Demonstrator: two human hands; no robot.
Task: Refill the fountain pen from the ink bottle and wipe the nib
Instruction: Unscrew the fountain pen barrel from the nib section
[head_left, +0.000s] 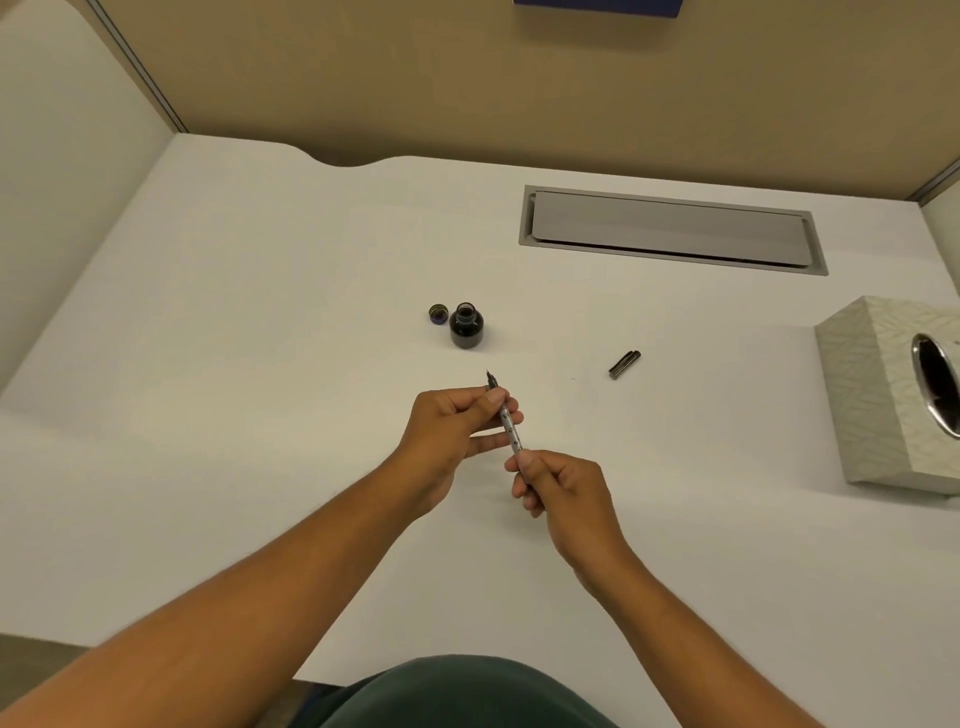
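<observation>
Both hands hold a slim silver fountain pen (510, 429) above the middle of the white desk (260, 364), its dark nib pointing away from me. My left hand (457, 423) pinches the pen near the nib end. My right hand (558, 486) grips its rear end. A small open ink bottle (466, 326) with dark ink stands beyond the nib, and its cap (439, 314) lies upside down just left of it. A dark pen cap (624, 364) lies on the desk to the right.
A patterned tissue box (878, 395) stands at the desk's right edge. A grey cable hatch (670, 228) is set into the desk at the back right. Partition walls close off the back and left.
</observation>
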